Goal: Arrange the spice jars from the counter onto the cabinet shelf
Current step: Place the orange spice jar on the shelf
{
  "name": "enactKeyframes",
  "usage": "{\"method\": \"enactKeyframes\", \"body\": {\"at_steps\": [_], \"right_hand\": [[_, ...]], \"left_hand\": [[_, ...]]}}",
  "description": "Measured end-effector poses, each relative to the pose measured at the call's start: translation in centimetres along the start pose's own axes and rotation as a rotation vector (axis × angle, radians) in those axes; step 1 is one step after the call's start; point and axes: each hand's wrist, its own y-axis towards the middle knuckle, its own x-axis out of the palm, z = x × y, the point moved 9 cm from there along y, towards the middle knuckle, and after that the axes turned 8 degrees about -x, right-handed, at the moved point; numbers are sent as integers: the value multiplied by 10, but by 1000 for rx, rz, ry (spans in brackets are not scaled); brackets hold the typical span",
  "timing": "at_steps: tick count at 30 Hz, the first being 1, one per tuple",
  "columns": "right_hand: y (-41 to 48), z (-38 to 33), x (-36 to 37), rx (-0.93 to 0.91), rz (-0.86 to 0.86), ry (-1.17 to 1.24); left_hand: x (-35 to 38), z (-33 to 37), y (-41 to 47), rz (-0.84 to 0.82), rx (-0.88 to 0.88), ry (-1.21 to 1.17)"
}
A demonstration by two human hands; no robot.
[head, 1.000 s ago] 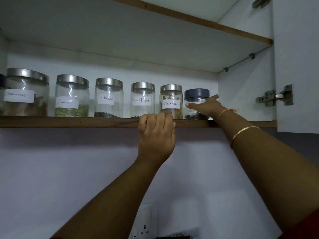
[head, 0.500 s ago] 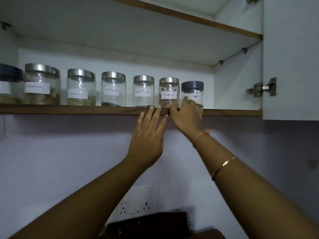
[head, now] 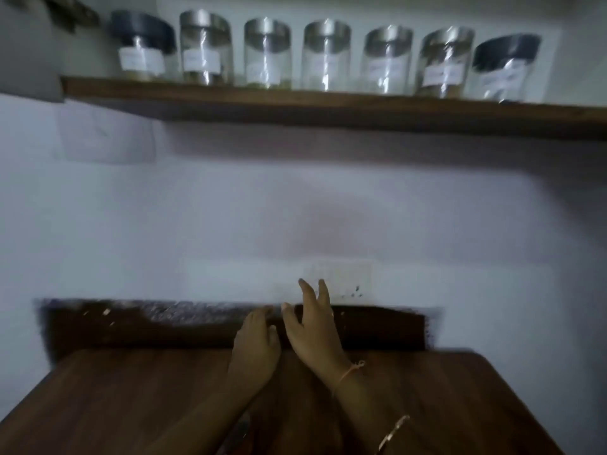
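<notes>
Several clear spice jars with white labels stand in a row on the wooden cabinet shelf (head: 328, 105) at the top of the blurred view. The row runs from a dark-lidded jar (head: 141, 47) at the left, through steel-lidded jars (head: 326, 57), to a dark-lidded jar (head: 505, 67) at the right. Both hands are far below the shelf, over the brown counter (head: 131, 405). My left hand (head: 254, 349) holds nothing, its fingers loosely curled downward. My right hand (head: 312, 330) is beside it, empty, fingers spread and pointing up.
A dark backsplash strip (head: 164, 326) runs along the wall behind the counter. A white socket plate (head: 341, 279) sits on the wall just above my right hand. A grey cabinet door edge (head: 29, 60) is at the upper left.
Both hands have dropped from the shelf edge down to the counter. The view has tilted downward, so the counter now shows and the jars sit at the top.
</notes>
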Motion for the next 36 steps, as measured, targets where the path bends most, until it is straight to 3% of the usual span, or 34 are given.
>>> {"method": "enactKeyframes", "body": {"at_steps": [9,14,22,32,36], "right_hand": [[-67,69,149,141,-603,-240],[-75,73,190,129,-723,-237],[-80,70,231,151,-757,-182],[-74,86,213,252,-519,-206],[-59,77,182,294,-385,-99]], "left_hand": [[-8,-142,-70,-63,-497,55],[-25,-166,-86,-55,-582,55],[-54,-182,-99,1,-599,98],[-55,-192,-89,7,-561,75],[-46,-176,-72,23,-497,27]]}}
